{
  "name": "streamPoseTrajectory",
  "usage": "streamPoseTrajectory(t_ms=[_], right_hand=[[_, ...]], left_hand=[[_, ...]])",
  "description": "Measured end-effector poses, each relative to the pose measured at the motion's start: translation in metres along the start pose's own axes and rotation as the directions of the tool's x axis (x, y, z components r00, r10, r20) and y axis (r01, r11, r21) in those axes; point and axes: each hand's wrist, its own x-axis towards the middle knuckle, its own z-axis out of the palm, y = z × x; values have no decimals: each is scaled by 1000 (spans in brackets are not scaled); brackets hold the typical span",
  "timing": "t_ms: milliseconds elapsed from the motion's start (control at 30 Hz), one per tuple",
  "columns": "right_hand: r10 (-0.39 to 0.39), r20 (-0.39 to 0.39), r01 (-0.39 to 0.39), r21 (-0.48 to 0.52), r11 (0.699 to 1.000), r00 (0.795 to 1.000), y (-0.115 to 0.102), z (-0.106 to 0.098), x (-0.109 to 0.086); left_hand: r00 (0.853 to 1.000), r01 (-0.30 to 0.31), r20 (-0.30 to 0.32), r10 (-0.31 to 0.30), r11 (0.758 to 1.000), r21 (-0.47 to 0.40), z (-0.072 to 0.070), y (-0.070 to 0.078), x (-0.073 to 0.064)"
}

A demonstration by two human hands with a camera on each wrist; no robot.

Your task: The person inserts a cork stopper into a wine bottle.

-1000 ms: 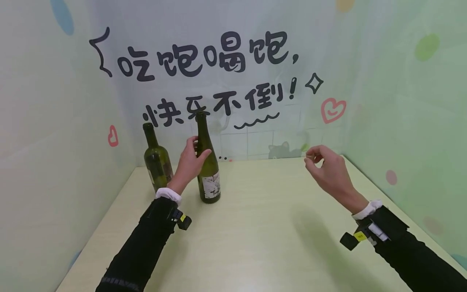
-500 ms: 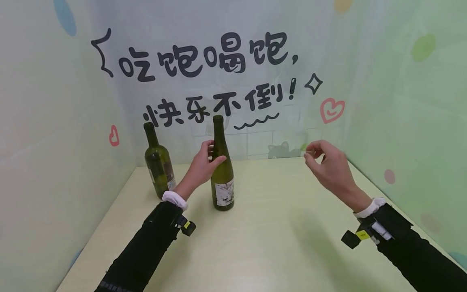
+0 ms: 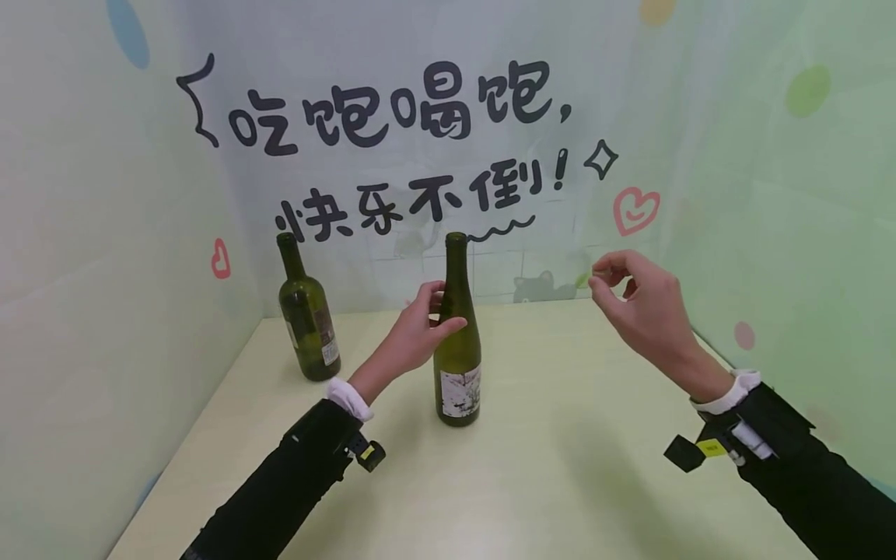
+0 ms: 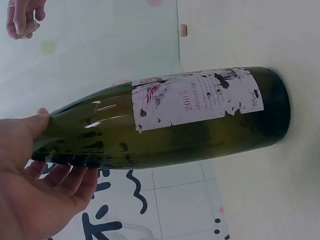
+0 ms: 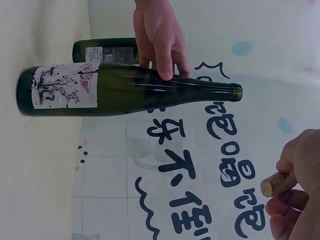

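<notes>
My left hand (image 3: 414, 336) grips a slim green wine bottle (image 3: 458, 346) round its shoulder, thumb across the near side. The bottle stands upright, its base right at the tabletop, and its mouth shows uncorked. In the left wrist view its torn white label (image 4: 195, 100) faces the camera. My right hand (image 3: 647, 323) is raised at the right, level with the bottle's upper part and apart from it. Between its thumb and fingers it pinches a cork (image 5: 276, 184), one end of which points out toward the bottle's side.
A second, broader green wine bottle (image 3: 308, 327) stands at the back left of the pale wooden table (image 3: 532, 482). Printed walls (image 3: 420, 47) enclose the table behind and on both sides. A small brown patch (image 4: 183, 30) shows by the table edge in the left wrist view.
My left hand has moved the slim bottle rightward and nearer, away from the second bottle, which stays put. My right hand has risen slightly and shifted a little right.
</notes>
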Motion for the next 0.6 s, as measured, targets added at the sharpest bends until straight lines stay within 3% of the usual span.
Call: streamPoseTrajectory(t_ms=[300,500,600], right_hand=[[-27,-28,27,10,1000,999,-20,-13,14],[-27,-34,29,70,997,999,-31,-24,34],[-59,-34,63,121,991,998,-52,-28,41]], left_hand=[[996,-32,88,33,999,-9,15,23,-16],[990,-79,118,79,997,2,20,29,-25],[988,-80,135,79,997,-2,22,31,-29]])
